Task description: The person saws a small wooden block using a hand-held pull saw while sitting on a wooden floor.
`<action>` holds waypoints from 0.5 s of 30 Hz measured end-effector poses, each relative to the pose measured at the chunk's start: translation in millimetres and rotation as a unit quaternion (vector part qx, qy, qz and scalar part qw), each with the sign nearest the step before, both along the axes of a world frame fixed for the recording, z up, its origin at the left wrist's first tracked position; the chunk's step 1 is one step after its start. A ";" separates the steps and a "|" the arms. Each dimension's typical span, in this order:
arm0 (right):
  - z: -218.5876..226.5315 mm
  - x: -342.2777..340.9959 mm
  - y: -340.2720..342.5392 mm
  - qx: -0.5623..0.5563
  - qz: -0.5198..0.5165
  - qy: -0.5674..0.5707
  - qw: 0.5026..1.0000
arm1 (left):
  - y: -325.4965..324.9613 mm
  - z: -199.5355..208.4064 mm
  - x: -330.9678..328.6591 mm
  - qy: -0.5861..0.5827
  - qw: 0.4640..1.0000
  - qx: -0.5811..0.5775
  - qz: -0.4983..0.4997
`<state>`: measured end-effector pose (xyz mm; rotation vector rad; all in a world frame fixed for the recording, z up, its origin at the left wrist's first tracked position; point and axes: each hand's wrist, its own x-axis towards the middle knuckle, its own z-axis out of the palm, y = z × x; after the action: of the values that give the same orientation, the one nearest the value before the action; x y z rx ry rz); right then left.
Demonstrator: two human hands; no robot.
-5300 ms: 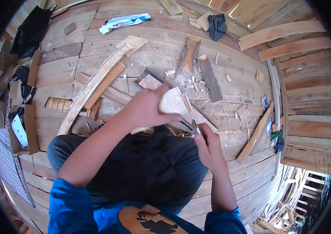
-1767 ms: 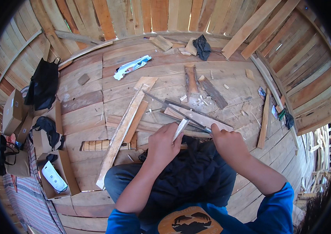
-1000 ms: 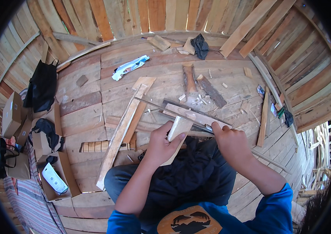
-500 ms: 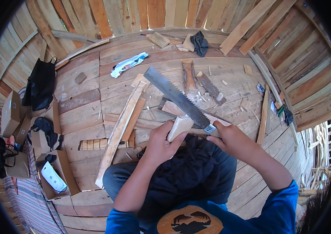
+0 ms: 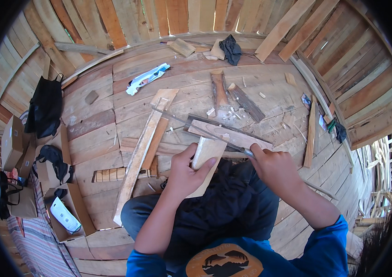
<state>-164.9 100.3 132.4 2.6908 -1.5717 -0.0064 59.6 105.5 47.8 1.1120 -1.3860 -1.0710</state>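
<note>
Pinching a pale wooden block (image 5: 210,153) mid-frame, the left hand (image 5: 184,171) steadied it; the right hand (image 5: 274,165) clasped a thin grey metal saw (image 5: 197,129); cutting looked unfinished.

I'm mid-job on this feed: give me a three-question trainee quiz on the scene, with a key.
1. Which hand grips the saw?
2. True or false: the left hand holds a pale wood block.
3. On which side of the picture is the striped cloth: a) right; b) top; c) left?

Key: 1. The right hand. 2. True. 3. c.
</note>
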 end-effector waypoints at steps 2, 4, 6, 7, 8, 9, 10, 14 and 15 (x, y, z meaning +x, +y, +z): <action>0.3 1.0 -0.8 -0.004 0.001 -0.005 1.000 | -1.2 -5.5 0.5 0.034 0.999 -0.001 -0.011; -2.3 1.3 -0.9 -0.014 0.008 -0.012 1.000 | -1.6 -6.4 2.0 0.048 0.999 0.009 -0.021; -2.6 0.3 0.4 -0.015 0.004 0.012 1.000 | -0.2 -3.5 3.6 0.040 0.998 0.031 -0.034; -2.9 -0.4 0.7 -0.015 0.002 0.024 1.000 | -0.2 -3.5 4.5 0.048 0.997 0.032 -0.044; -2.5 -1.0 0.6 -0.017 0.006 0.026 1.000 | -0.8 -3.4 5.4 0.056 0.996 0.034 -0.055; -1.9 -2.0 1.0 -0.018 0.009 0.027 0.999 | -0.5 -3.7 5.8 0.065 0.995 0.036 -0.066; -1.3 -2.4 1.2 -0.019 0.012 0.029 0.999 | 0.4 -3.9 6.5 0.076 0.994 0.037 -0.069; 0.7 -1.5 -1.0 -0.030 0.024 0.040 0.998 | 2.1 2.3 10.3 0.097 0.991 0.035 -0.087; -1.2 -2.5 -1.9 -0.040 0.027 0.045 0.998 | 2.5 4.5 10.7 0.097 0.990 0.035 -0.094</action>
<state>-167.4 98.3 131.3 2.6307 -1.4414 -0.0618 70.3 108.0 52.3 0.9127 -1.3255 -1.3356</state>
